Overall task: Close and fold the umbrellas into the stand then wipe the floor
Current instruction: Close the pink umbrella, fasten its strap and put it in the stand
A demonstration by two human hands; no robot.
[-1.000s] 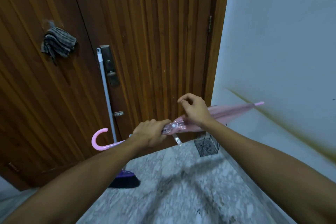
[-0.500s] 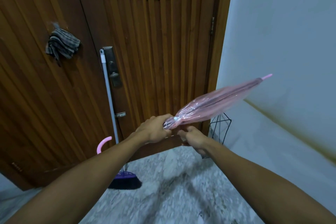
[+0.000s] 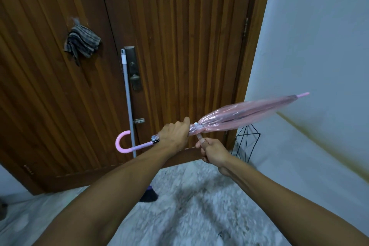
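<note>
Before the wooden door (image 3: 179, 56), a closed pink umbrella (image 3: 239, 118) is gripped mid-shaft by the left hand (image 3: 173, 136), its strap (image 3: 199, 137) pinched by the right hand (image 3: 212, 151); if released, the canopy could be loosened, fouling the wire stand (image 3: 246, 142).

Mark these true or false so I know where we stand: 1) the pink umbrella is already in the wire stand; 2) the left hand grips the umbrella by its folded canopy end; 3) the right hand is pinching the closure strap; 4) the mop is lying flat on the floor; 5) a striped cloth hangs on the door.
1) False. The pink umbrella is held in the air, above the wire stand.
2) True. The left hand holds it there.
3) True. The right hand pinches the closure strap.
4) False. The mop leans upright against the door.
5) True. The striped cloth hangs there.
</note>
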